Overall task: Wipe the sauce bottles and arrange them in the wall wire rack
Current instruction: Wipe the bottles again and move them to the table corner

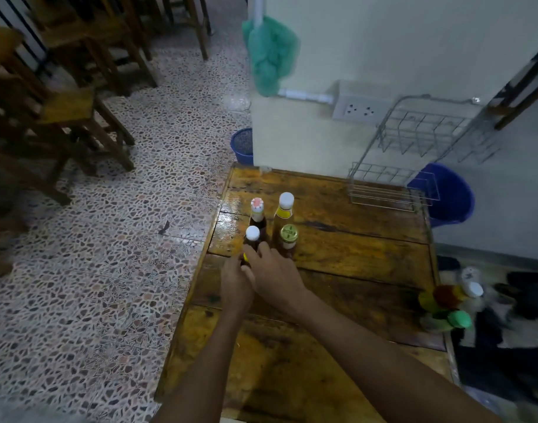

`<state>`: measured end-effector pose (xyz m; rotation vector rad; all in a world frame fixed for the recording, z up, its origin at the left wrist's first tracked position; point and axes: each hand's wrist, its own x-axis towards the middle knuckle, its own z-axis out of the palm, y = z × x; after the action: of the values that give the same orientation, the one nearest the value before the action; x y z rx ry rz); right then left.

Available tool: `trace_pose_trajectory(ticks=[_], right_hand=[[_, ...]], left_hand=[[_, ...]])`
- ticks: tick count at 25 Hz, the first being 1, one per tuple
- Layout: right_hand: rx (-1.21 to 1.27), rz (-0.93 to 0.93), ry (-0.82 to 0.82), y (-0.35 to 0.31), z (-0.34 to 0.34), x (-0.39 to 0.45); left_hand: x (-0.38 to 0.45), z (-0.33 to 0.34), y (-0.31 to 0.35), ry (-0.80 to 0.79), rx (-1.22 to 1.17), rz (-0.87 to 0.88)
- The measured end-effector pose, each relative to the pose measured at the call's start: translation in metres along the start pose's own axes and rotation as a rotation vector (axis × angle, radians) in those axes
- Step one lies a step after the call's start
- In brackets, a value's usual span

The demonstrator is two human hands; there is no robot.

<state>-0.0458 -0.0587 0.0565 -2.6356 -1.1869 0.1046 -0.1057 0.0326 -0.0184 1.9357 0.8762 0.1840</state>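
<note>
Several sauce bottles stand grouped on the wooden table (353, 270). The nearest is a dark bottle with a white cap (251, 236). Behind it stands a dark bottle with a pink-and-white cap (257, 212). To the right are a tall amber bottle with a white cap (284, 209) and a short jar with a gold lid (288, 241). My left hand (235, 285) and my right hand (272, 273) both touch the lower part of the white-capped dark bottle, which they hide. The wire rack (414, 154) hangs empty on the wall at the back right.
More bottles with white and green caps (450, 303) sit off the table's right edge. A blue bucket (450, 193) stands by the wall, a blue basket (242, 145) behind the corner. A green bag (270, 53) hangs on a pipe. Wooden chairs (63, 96) fill the left.
</note>
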Motion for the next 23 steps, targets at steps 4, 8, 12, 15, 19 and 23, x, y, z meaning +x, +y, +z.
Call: trace_pose_trajectory(ticks=[4, 8, 12, 15, 19, 23], right_hand=[[-0.08, -0.148, 0.032, 0.0, 0.002, -0.006], [-0.196, -0.363, 0.113, 0.02, -0.024, -0.012], [-0.381, -0.336, 0.08, 0.049, -0.06, -0.035], [-0.457, -0.107, -0.073, 0.07, -0.078, -0.058], [-0.457, 0.314, -0.164, 0.082, -0.094, -0.094], [-0.407, 0.337, -0.218, 0.106, -0.095, -0.128]], left_hand=[[-0.019, -0.005, -0.007, -0.06, 0.018, 0.154], [-0.044, -0.01, 0.001, -0.158, -0.075, 0.328], [-0.064, 0.004, 0.035, -0.347, -0.202, 0.375], [-0.073, 0.026, 0.055, -0.442, -0.192, 0.402], [-0.092, 0.068, 0.07, -0.46, -0.013, 0.479], [-0.104, 0.092, 0.083, -0.567, 0.016, 0.447]])
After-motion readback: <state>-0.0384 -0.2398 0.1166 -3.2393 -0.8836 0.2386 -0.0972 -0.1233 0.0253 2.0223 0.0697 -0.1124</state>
